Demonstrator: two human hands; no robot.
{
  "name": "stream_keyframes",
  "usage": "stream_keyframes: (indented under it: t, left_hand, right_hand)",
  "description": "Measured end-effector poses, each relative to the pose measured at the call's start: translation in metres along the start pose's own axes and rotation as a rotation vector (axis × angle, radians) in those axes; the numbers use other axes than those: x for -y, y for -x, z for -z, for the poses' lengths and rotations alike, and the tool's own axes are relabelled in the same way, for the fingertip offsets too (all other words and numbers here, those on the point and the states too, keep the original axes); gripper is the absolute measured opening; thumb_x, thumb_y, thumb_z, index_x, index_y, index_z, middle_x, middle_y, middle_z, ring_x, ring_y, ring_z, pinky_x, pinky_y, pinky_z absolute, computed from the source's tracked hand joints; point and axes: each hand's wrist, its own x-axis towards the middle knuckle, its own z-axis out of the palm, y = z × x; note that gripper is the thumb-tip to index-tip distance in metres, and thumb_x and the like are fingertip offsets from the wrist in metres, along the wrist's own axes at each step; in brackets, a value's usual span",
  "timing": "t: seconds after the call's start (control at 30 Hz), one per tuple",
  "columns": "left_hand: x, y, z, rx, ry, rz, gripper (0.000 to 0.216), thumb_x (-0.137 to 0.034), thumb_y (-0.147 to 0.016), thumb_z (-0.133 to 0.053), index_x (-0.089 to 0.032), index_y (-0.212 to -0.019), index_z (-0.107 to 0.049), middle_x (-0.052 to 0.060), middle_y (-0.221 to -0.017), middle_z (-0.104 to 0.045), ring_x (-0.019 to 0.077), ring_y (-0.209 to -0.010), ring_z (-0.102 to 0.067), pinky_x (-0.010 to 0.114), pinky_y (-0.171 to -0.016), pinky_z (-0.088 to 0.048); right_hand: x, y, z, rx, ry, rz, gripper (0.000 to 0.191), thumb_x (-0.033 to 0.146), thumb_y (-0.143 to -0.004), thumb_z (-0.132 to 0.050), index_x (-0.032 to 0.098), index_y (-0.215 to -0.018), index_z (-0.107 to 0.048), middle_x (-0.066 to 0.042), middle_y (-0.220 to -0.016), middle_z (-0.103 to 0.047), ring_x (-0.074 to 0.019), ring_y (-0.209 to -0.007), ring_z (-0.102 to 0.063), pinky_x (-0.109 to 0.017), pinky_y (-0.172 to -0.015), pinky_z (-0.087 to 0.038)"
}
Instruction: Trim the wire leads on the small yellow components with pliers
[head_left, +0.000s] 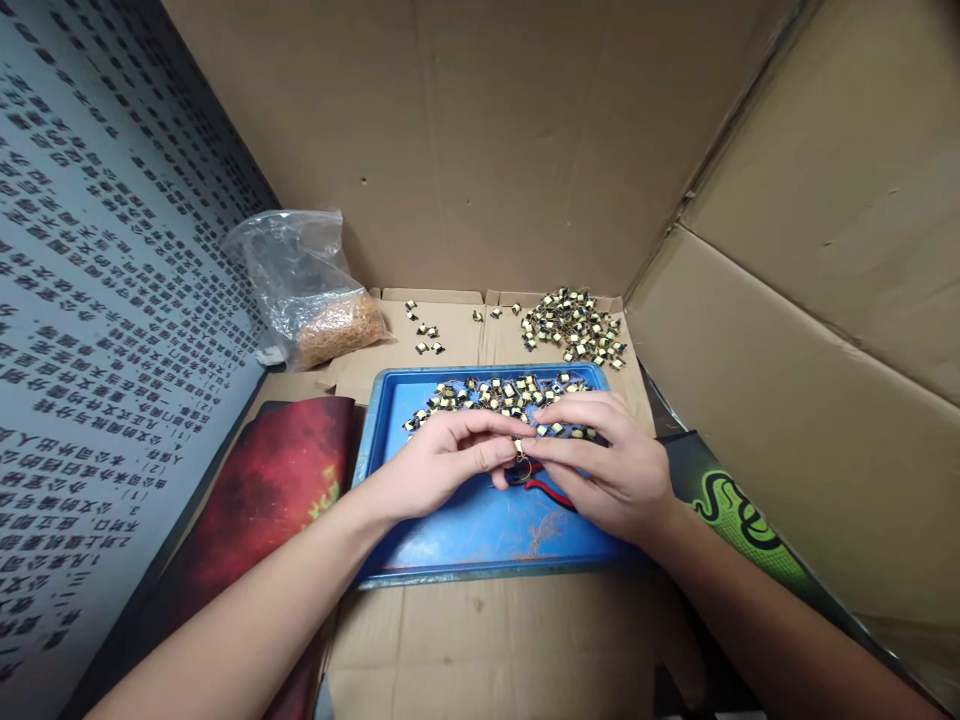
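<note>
Above the blue tray [450,535], my left hand [454,450] pinches a small yellow-taped wire coil [520,449] between thumb and fingers. My right hand [611,465] meets it from the other side, thumb and index fingertips closed at the same coil. Thin wire ends dangle below the coil. Partly hidden under my right hand lies a hand tool with red handles [551,492], perhaps pliers or cutters. Many similar coils [502,393] with black ends and loose wires fill the far half of the tray.
Behind the tray, a heap of coils [574,325] and several scattered ones [429,332] lie on cardboard. A clear plastic bag [322,310] of orange-brown material stands at back left. Cardboard walls [480,140] enclose the back and right. Copper-coloured wire scraps [546,532] lie in the tray.
</note>
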Motion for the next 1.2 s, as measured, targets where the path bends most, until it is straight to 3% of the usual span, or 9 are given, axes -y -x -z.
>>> stream_keyframes:
  t: [0.3, 0.43, 0.57, 0.67, 0.93, 1.2]
  left_hand:
    - [-0.001, 0.0, -0.005, 0.049, 0.127, 0.022, 0.023, -0.027, -0.092, -0.081, -0.014, -0.106, -0.068, -0.001, -0.08, -0.067, 0.0091, -0.067, -0.065, 0.022, -0.067, -0.053]
    - [-0.001, -0.001, -0.005, 0.04, 0.172, 0.007, 0.021, -0.023, -0.091, -0.081, -0.013, -0.103, -0.067, -0.001, -0.081, -0.066, 0.0075, -0.066, -0.063, 0.019, -0.063, -0.054]
    - [0.0, -0.003, -0.005, -0.002, 0.174, -0.007, 0.024, -0.022, -0.088, -0.085, -0.013, -0.103, -0.069, 0.0, -0.082, -0.068, 0.0088, -0.068, -0.063, 0.019, -0.06, -0.056]
    - [0.0, -0.003, -0.004, -0.012, 0.131, 0.008, 0.021, -0.023, -0.088, -0.085, -0.012, -0.102, -0.073, 0.001, -0.079, -0.071, 0.0076, -0.065, -0.062, 0.018, -0.062, -0.055]
    - [-0.003, -0.002, -0.003, -0.015, 0.106, 0.032, 0.02, -0.028, -0.089, -0.084, -0.013, -0.102, -0.083, 0.003, -0.076, -0.075, 0.0072, -0.061, -0.064, 0.018, -0.061, -0.054]
    - [-0.003, -0.001, -0.002, 0.0, 0.054, 0.013, 0.016, -0.025, -0.089, -0.083, -0.018, -0.103, -0.087, 0.006, -0.088, -0.076, 0.0072, -0.063, -0.066, 0.018, -0.062, -0.055]
  right_hand:
    - [0.007, 0.0, 0.0, 0.055, 0.143, 0.033, 0.023, 0.01, -0.083, -0.063, 0.026, -0.1, -0.06, -0.009, -0.115, -0.071, -0.0291, -0.107, -0.069, -0.048, -0.094, -0.053]
    - [0.005, 0.002, 0.004, 0.036, 0.067, -0.131, 0.02, 0.009, -0.088, -0.062, 0.024, -0.101, -0.061, -0.011, -0.114, -0.068, -0.0288, -0.109, -0.068, -0.048, -0.095, -0.052]
    - [0.005, 0.002, 0.007, 0.15, -0.246, -0.326, 0.032, 0.011, -0.092, -0.061, 0.025, -0.12, -0.066, -0.01, -0.118, -0.068, -0.0259, -0.112, -0.067, -0.044, -0.093, -0.058]
    - [0.006, 0.003, 0.003, 0.161, -0.348, -0.259, 0.04, 0.008, -0.094, -0.061, 0.028, -0.127, -0.07, -0.009, -0.122, -0.068, -0.0225, -0.111, -0.069, -0.041, -0.093, -0.06]
    - [0.005, 0.002, -0.003, -0.044, -0.227, -0.06, 0.022, 0.009, -0.091, -0.075, 0.026, -0.106, -0.08, -0.007, -0.105, -0.073, -0.0184, -0.092, -0.073, -0.034, -0.076, -0.063]
    - [0.001, 0.003, -0.001, -0.03, -0.204, -0.02, 0.017, 0.008, -0.088, -0.079, 0.024, -0.091, -0.079, -0.007, -0.108, -0.072, -0.0191, -0.094, -0.074, -0.035, -0.079, -0.063]
